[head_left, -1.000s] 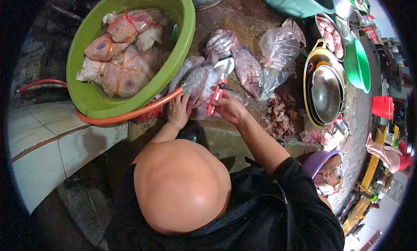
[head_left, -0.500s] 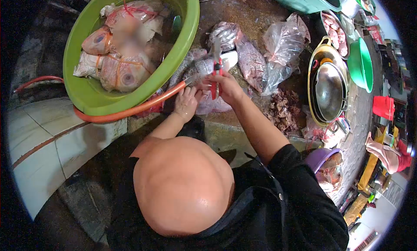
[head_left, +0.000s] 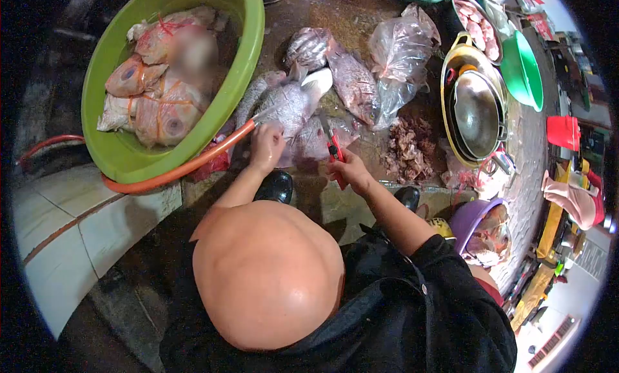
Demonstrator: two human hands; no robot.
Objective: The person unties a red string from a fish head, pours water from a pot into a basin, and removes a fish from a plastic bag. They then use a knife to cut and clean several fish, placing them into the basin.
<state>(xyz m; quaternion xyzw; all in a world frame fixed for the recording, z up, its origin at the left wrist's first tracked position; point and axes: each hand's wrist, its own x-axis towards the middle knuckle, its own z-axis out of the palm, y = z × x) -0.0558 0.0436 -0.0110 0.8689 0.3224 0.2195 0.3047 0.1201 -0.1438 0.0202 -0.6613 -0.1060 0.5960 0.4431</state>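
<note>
My right hand (head_left: 349,169) is closed around the red handles of a pair of scissors (head_left: 333,146). Their metal blades point away from me, over the wet fish. Beside the hose end, my left hand (head_left: 266,145) has its fingers curled at the lower edge of a grey fish (head_left: 287,107); the fingertips are partly hidden. A pinkish, flattened fish (head_left: 314,141) lies just below the blades. Further away are a scored fish (head_left: 354,84) and a striped silvery one (head_left: 308,49). An orange hose (head_left: 213,155) ends at the grey fish with water streaming out.
A green basin (head_left: 253,57) at left holds tied fish heads in water. Right of the fish are a plastic bag (head_left: 403,54), a heap of dark scraps (head_left: 410,152) and stacked pans (head_left: 477,115). A purple tub (head_left: 467,221) stands nearer me; a tiled ledge (head_left: 58,199) borders the left.
The scissors have come back toward me, away from the grey fish, and now tilt slightly left. My left hand stays by that fish. The view has shifted, so the basin appears further left.
</note>
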